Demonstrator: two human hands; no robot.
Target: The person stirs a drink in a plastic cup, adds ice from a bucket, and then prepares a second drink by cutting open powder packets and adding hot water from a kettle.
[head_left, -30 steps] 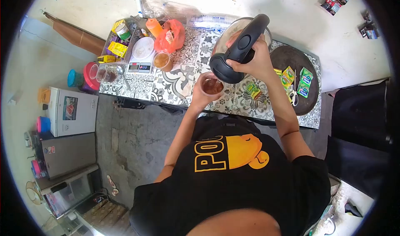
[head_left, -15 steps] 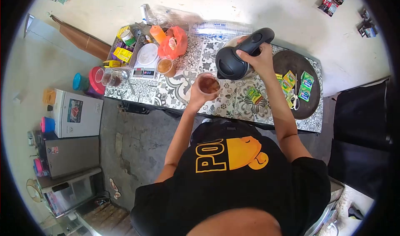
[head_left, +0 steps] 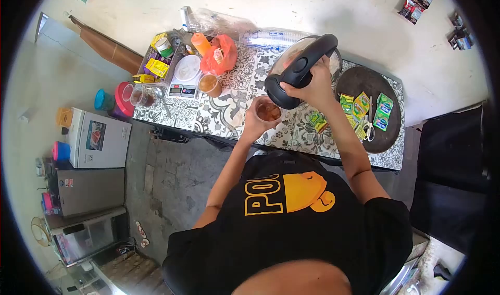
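My left hand (head_left: 252,122) is wrapped round a clear plastic cup (head_left: 269,110) holding a reddish-brown drink with what look like ice pieces. Gripped by its handle in my right hand (head_left: 319,90) is a black electric kettle (head_left: 281,90), tilted so its front end is right beside and above the cup's rim. Whether liquid is flowing is too small to tell. To the left stands a second cup (head_left: 209,85) with a light brown drink. A green sachet (head_left: 317,121) lies on the patterned table (head_left: 229,107) below the kettle.
A round dark board (head_left: 388,133) at the right carries several sachets and scissors (head_left: 369,132). Leftward are a kitchen scale (head_left: 183,90), an orange plastic bag (head_left: 219,55), a box of packets (head_left: 158,64) and clear cups (head_left: 136,96). Stacked cups (head_left: 273,38) lie along the back wall.
The kettle has tipped further and come down and left toward the cup in my left hand. That cup has shifted slightly right, and the view has moved a little.
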